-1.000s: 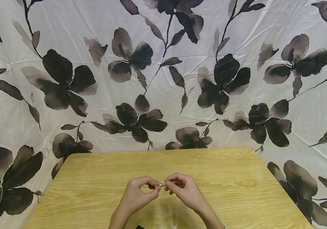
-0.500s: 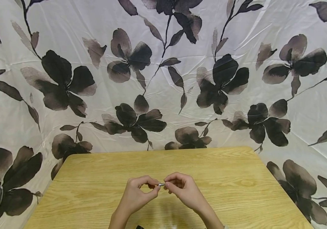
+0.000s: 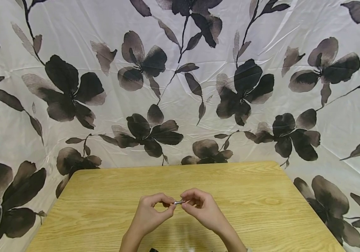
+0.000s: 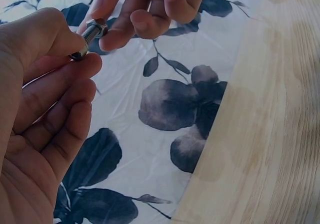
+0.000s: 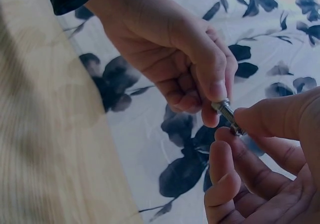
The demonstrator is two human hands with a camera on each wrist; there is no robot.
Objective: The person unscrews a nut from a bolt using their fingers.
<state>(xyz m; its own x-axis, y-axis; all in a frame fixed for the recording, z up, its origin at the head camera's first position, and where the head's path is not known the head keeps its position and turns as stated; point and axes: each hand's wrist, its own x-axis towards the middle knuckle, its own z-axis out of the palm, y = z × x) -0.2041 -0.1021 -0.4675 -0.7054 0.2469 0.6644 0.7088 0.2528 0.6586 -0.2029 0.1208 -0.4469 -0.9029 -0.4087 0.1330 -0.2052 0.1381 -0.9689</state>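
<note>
A small silver bolt [image 3: 177,202] is held level between both hands, above the table. My left hand [image 3: 152,214] pinches its head end between thumb and index finger. In the left wrist view the threaded shank [image 4: 91,33] shows, with a hex nut [image 4: 103,29] at its far end. My right hand [image 3: 203,209] has thumb and index finger at that nut, one on either side. From the right wrist, the nut [image 5: 237,130] is partly covered by the right thumb, and the other right fingers curl loosely below.
The wooden table [image 3: 249,189] spreads under both hands. A white cloth with dark flowers [image 3: 198,105] hangs behind it and at its sides. A small black object [image 3: 154,250] shows at the bottom edge of the head view.
The right thumb and index finger have parted slightly and shifted at the bolt's end, so more of the nut shows between them. The left hand stays nearly still.
</note>
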